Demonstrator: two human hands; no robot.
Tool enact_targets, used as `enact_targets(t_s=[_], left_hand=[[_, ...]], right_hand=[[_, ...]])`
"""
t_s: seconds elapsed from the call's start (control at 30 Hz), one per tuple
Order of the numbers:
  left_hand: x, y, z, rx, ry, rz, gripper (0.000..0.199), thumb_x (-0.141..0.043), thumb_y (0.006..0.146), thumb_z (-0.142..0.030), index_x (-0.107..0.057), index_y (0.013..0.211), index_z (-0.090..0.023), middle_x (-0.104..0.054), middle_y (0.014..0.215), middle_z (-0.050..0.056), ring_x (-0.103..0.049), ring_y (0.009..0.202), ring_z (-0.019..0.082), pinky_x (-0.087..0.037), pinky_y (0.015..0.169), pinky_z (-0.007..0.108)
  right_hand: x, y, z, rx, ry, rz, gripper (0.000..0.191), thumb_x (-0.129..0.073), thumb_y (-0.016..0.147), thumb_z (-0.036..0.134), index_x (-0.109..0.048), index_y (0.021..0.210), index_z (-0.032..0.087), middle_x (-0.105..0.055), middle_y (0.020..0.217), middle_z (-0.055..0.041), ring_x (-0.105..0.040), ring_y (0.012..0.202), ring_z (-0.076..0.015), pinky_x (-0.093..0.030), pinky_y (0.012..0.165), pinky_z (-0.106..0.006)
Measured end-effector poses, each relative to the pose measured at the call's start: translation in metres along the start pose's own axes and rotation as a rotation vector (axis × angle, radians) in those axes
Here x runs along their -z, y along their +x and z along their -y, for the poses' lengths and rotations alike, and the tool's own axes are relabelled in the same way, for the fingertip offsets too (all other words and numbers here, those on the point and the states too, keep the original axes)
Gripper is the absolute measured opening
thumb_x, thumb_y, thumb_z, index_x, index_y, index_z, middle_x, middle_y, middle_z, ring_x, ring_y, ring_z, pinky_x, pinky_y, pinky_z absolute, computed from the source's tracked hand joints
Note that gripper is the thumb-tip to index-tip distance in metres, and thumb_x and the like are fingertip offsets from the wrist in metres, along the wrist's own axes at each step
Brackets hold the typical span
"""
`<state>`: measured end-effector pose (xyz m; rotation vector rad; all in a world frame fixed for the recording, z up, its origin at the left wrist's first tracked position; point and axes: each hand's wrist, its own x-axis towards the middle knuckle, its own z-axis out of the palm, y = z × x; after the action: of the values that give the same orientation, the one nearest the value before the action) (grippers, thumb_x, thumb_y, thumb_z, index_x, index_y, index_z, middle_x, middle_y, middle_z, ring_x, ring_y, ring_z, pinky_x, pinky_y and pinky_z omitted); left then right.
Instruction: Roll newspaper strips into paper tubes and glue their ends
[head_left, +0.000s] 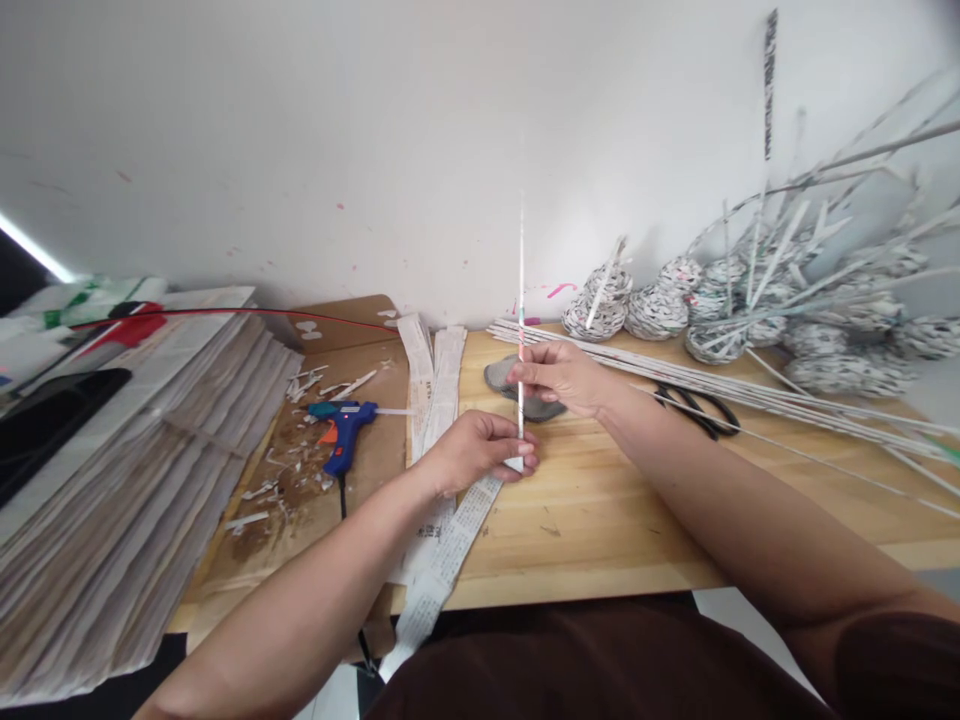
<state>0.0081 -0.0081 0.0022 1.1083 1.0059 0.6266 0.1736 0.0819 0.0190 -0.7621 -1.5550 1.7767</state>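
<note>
A thin white paper tube stands upright between my hands. My left hand pinches its lower end, where a printed newspaper strip runs down from the fingers past the table's front edge. Higher up, my right hand has thumb and fingers closed round the tube. Behind my hands a grey cloth-like pad lies on the wooden table, partly hidden by them. More newspaper strips lie just left of it.
A blue glue gun and paper scraps lie on cardboard at left, beside a tall newspaper stack. To the right are long paper tubes, black scissors and several woven paper pieces against the wall.
</note>
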Motion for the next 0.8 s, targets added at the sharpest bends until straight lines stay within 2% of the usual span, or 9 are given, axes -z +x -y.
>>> enact_targets(t_s=[0.07, 0.2, 0.37, 0.53, 0.67, 0.73, 0.8], left_hand=[[0.0007, 0.0001, 0.0000, 0.005, -0.007, 0.000, 0.037, -0.077, 0.069, -0.040, -0.072, 0.092, -0.012, -0.070, 0.082, 0.009, -0.066, 0.077, 0.017, -0.053, 0.068, 0.029], [0.0022, -0.0004, -0.0015, -0.001, -0.046, -0.005, 0.037, -0.078, 0.067, -0.040, -0.071, 0.091, -0.013, -0.071, 0.081, 0.008, -0.067, 0.077, 0.018, -0.053, 0.069, 0.030], [0.0008, -0.0015, -0.0025, 0.008, -0.084, 0.016, 0.036, -0.080, 0.067, -0.037, -0.070, 0.090, -0.011, -0.070, 0.079, 0.008, -0.067, 0.073, 0.017, -0.052, 0.064, 0.027], [-0.0007, -0.0023, -0.0020, 0.016, -0.079, 0.014, 0.037, -0.080, 0.066, -0.037, -0.070, 0.091, -0.011, -0.070, 0.080, 0.009, -0.067, 0.074, 0.017, -0.052, 0.065, 0.028], [-0.0006, -0.0028, -0.0015, 0.024, -0.059, 0.047, 0.038, -0.080, 0.066, -0.038, -0.071, 0.092, -0.011, -0.070, 0.082, 0.010, -0.067, 0.075, 0.017, -0.053, 0.068, 0.030], [-0.0001, -0.0030, -0.0014, 0.021, -0.051, 0.042, 0.039, -0.080, 0.067, -0.039, -0.071, 0.093, -0.012, -0.071, 0.083, 0.010, -0.067, 0.076, 0.017, -0.053, 0.068, 0.030], [0.0002, -0.0032, -0.0016, 0.020, -0.047, 0.033, 0.038, -0.080, 0.067, -0.038, -0.071, 0.093, -0.012, -0.071, 0.084, 0.010, -0.068, 0.076, 0.018, -0.054, 0.069, 0.031]], right_hand=[[0.0006, -0.0008, 0.0017, 0.000, 0.004, -0.025, 0.033, -0.079, 0.069, 0.042, -0.066, 0.073, 0.012, -0.054, 0.054, 0.0014, -0.036, 0.041, -0.0036, -0.018, 0.035, -0.017], [0.0031, -0.0034, 0.0059, -0.033, 0.010, 0.112, 0.035, -0.073, 0.076, 0.043, -0.071, 0.091, 0.011, -0.059, 0.065, -0.0021, -0.046, 0.051, -0.0062, -0.024, 0.037, -0.016], [0.0051, -0.0012, 0.0042, 0.001, 0.027, 0.012, 0.029, -0.079, 0.070, 0.037, -0.067, 0.074, 0.011, -0.054, 0.054, 0.0014, -0.040, 0.045, -0.0048, -0.019, 0.036, -0.016], [0.0046, -0.0022, 0.0056, -0.040, 0.022, 0.145, 0.034, -0.071, 0.078, 0.042, -0.070, 0.090, 0.010, -0.057, 0.060, -0.0010, -0.043, 0.048, -0.0063, -0.023, 0.037, -0.017], [0.0027, -0.0031, 0.0065, -0.037, 0.033, 0.066, 0.030, -0.076, 0.073, 0.040, -0.067, 0.075, 0.011, -0.051, 0.051, 0.0023, -0.037, 0.043, -0.0051, -0.017, 0.035, -0.017], [0.0022, -0.0037, 0.0072, -0.039, 0.049, 0.074, 0.033, -0.074, 0.074, 0.043, -0.067, 0.079, 0.012, -0.053, 0.053, 0.0012, -0.040, 0.045, -0.0061, -0.018, 0.035, -0.017], [0.0023, -0.0044, 0.0081, -0.049, 0.039, 0.135, 0.035, -0.072, 0.077, 0.045, -0.069, 0.087, 0.011, -0.057, 0.059, -0.0008, -0.044, 0.048, -0.0067, -0.021, 0.036, -0.016]])
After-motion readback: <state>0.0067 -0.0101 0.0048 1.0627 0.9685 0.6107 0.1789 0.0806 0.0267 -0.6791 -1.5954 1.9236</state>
